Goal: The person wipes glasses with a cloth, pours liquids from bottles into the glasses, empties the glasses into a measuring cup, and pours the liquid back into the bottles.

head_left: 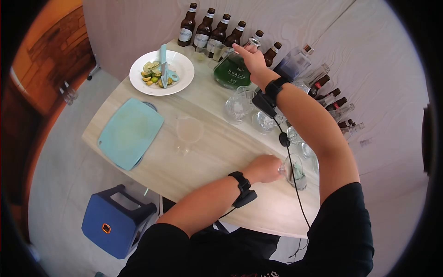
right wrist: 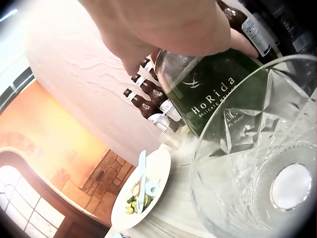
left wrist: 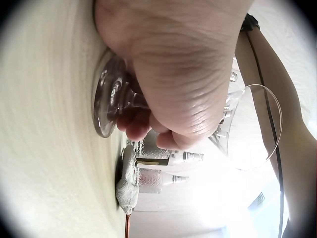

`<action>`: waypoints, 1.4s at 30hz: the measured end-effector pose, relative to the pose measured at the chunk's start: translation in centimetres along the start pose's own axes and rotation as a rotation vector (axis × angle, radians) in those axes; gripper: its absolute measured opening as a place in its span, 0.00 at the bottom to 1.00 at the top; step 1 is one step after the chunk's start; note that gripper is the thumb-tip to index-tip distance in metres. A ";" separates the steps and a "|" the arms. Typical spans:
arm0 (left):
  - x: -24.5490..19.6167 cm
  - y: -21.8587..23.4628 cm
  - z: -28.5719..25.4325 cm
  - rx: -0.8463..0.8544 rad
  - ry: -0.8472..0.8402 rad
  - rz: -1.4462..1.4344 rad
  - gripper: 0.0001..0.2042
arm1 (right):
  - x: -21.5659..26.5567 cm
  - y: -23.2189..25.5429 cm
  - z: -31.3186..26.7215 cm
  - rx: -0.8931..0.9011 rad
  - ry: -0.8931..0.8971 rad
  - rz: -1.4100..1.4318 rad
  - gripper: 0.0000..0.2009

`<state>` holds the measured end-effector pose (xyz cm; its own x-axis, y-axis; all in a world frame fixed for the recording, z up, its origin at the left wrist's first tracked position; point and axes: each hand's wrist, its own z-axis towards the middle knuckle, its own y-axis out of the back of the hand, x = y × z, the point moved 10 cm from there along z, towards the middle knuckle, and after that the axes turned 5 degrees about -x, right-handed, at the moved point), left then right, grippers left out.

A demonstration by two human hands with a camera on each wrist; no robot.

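My right hand [head_left: 254, 62] grips a flat glass bottle [head_left: 231, 70] of green liquid by its upper part. White lettering, "HoRida", shows on that bottle [right wrist: 208, 94] in the right wrist view. At the table's right side my left hand [head_left: 263, 168] holds a clear stemmed glass [head_left: 292, 162] by its stem. Its round foot [left wrist: 105, 101] is right at the tabletop in the left wrist view, the fingers curled about the stem. Close below the right wrist stands a clear cut-glass vessel [head_left: 237, 108], large in the foreground of the right wrist view.
Brown bottles [head_left: 203, 34] line the wall, with more bottles and glasses to the right. A white plate [head_left: 183, 83] bears cut limes and a light-blue knife [head_left: 163, 60]. Also there: a teal cutting board [head_left: 131, 131], a clear cup [head_left: 189, 129], a grey cloth [left wrist: 129, 191] and a blue stool [head_left: 108, 224].
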<state>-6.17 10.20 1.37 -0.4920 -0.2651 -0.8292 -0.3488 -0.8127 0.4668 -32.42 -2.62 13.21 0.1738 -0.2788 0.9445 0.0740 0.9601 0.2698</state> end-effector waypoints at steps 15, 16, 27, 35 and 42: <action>0.4 -0.5 0.0 -0.042 -0.029 0.001 0.06 | 1.3 -1.1 -0.1 0.556 -0.052 0.063 0.09; 0.3 -0.3 0.0 -0.047 -0.024 0.002 0.06 | 1.4 -1.0 0.2 0.516 -0.039 0.105 0.09; -0.1 -0.2 0.1 -0.048 -0.031 0.035 0.09 | -1.8 -2.1 2.2 0.173 -0.074 0.224 0.13; -0.1 0.1 0.0 -0.035 -0.027 0.047 0.10 | 0.2 -1.9 1.0 0.072 -0.050 0.266 0.06; -0.6 0.7 -0.2 -0.089 -0.042 0.015 0.11 | 1.6 -1.5 0.6 0.066 0.062 0.240 0.04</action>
<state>-5.93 9.69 2.17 -0.5301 -0.2569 -0.8080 -0.2698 -0.8523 0.4480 -32.87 -4.54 14.43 0.2389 -0.0413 0.9702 -0.0411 0.9978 0.0526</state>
